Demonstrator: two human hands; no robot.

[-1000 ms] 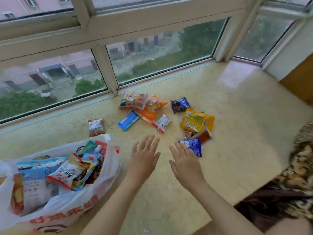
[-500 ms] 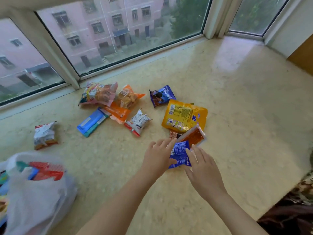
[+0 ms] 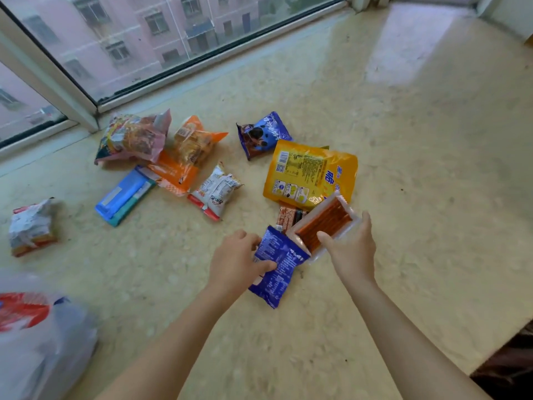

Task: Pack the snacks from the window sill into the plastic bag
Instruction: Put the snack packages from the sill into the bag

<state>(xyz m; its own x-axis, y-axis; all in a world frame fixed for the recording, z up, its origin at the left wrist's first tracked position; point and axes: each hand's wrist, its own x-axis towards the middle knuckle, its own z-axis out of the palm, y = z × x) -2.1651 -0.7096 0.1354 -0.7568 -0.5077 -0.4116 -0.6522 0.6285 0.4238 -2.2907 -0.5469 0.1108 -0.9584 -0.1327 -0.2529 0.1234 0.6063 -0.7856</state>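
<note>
the left hand (image 3: 236, 259) pinches the blue pack (image 3: 278, 265), the right hand (image 3: 350, 249) grips the orange pack (image 3: 324, 222); the bag (image 3: 43, 350) lies far left.

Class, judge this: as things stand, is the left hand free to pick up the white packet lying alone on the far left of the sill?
Probably not yet: the left hand already grips a blue packet. Nothing covers the white packet.

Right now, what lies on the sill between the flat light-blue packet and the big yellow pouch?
In the head view, one small white-and-red snack packet lies on the sill between the flat light-blue packet and the big yellow pouch, touching neither.
</note>
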